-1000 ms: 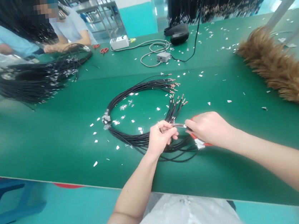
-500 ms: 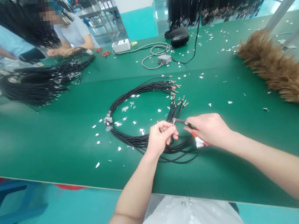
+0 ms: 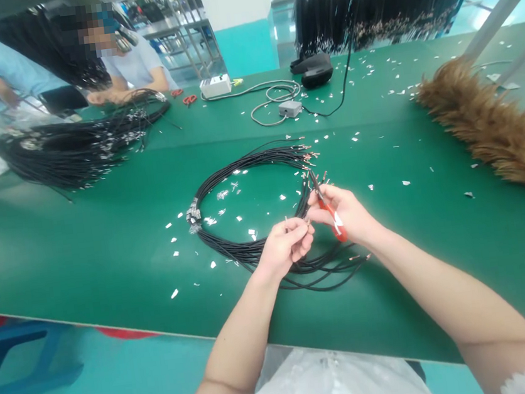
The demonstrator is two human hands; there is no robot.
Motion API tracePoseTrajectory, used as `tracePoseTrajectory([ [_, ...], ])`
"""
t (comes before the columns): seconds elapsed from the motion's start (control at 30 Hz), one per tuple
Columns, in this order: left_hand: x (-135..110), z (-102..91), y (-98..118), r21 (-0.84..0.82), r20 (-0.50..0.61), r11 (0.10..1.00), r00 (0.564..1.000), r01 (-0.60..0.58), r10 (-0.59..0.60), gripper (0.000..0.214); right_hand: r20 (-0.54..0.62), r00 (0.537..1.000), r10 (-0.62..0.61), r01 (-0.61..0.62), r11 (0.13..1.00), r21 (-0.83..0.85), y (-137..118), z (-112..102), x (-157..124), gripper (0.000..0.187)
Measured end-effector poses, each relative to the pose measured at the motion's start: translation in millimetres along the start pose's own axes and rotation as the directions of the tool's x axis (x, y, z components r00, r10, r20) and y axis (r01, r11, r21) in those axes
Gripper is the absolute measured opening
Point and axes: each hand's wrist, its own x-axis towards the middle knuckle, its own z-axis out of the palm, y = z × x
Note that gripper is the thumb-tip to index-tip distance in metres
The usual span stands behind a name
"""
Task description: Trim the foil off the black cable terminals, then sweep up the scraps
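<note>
A bundle of thin black cables (image 3: 240, 163) lies in an open loop on the green table, with bare copper ends at the right. My left hand (image 3: 284, 245) is closed in a pinch on a black cable (image 3: 307, 221) at the loop's near right side. Just right of it, my right hand (image 3: 342, 210) grips red-handled scissors (image 3: 332, 217), their dark blades pointing away from me. Its thumb and forefinger come close to the cable tip in my left fingers; whether they touch it is unclear. Loose cable ends (image 3: 359, 258) lie below my right hand.
White scraps (image 3: 252, 232) litter the green table (image 3: 121, 251). A larger black cable bundle (image 3: 59, 157) lies left, near two co-workers. Red scissors (image 3: 189, 99), a white box (image 3: 215, 86) with cord and a black device (image 3: 316, 69) sit at the back; a brown feather duster (image 3: 486, 121) lies right.
My right hand has moved in toward my left fingertips. The scissors have swung from pointing left to pointing away from me. My left hand still pinches at nearly the same place.
</note>
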Motion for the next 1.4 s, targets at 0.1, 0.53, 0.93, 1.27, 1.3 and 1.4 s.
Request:
tracePoseTrajectory([
  [0.1, 1, -3.3, 1, -0.076, 0.110, 0.995, 0.992, 0.063, -0.054, 0.022, 0.006, 0.999, 0.034, -0.034, 0.999, -0.043, -6, -2, 1, 0.027],
  [0.53, 5, -7.1, 1, -0.221, 0.085, 0.973, 0.995, 0.071, -0.053, 0.019, -0.132, 0.991, 0.010, 0.002, 0.996, 0.088, 9, 5, -3, 0.030],
  [0.93, 5, 3.5, -6, -0.015, -0.179, 0.995, 0.979, -0.101, 0.097, 0.021, -0.153, 0.987, -0.043, 0.063, 0.990, 0.129, 10, 16, -16, 0.027],
  [1.27, -5, 4.7, 5, 0.178, -0.316, 0.947, 0.896, -0.268, 0.313, 0.020, -0.032, 0.999, 0.008, -0.005, 0.996, 0.091, 28, 26, -15, 0.031],
  [1.3, -6, 5.6, 8, 0.165, -0.326, 0.950, 0.895, -0.264, 0.305, 0.023, -0.027, 1.000, -0.013, 0.015, 0.997, 0.075, 27, 28, -15, 0.031],
  [1.4, -8, 7.5, 13, 0.195, -0.385, 0.938, 0.858, -0.285, 0.340, 0.028, -0.028, 0.995, -0.096, 0.096, 0.995, 0.003, 27, 34, -15, 0.031],
])
